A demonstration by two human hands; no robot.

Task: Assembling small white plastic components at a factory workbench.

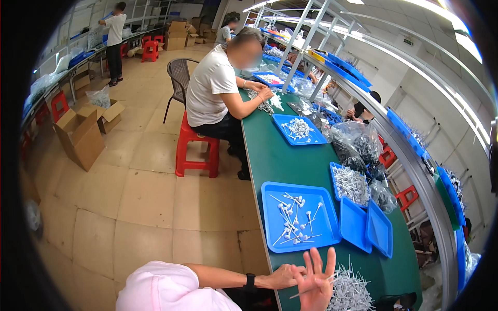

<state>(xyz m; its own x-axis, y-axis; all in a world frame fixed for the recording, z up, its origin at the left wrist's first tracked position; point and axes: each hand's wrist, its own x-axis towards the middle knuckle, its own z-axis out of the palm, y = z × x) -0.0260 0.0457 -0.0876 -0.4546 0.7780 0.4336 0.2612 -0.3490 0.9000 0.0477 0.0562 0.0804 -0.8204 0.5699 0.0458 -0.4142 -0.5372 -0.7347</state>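
My left hand (284,276), with a dark band on its wrist, reaches in from the left with its fingers closed. Its fingertips meet my right hand (316,286); what they pinch, if anything, is hidden. My right hand has several fingers raised and spread, while a thin stick-like part (295,296) juts from its lower side, apparently pinched. Beside it lies a heap of small white-headed parts with thin stems (350,293). Just beyond, a blue tray (270,207) holds several loose white-headed stemmed parts (293,220).
Two blue trays (354,224) overlap at the right of the green table (254,150); a tray of grey-white parts (351,184) stands behind them. Clear bags (355,140) lie farther back. A seated person (212,85) works at the left edge on a red stool (198,150). Metal shelving (415,192) runs along the right.
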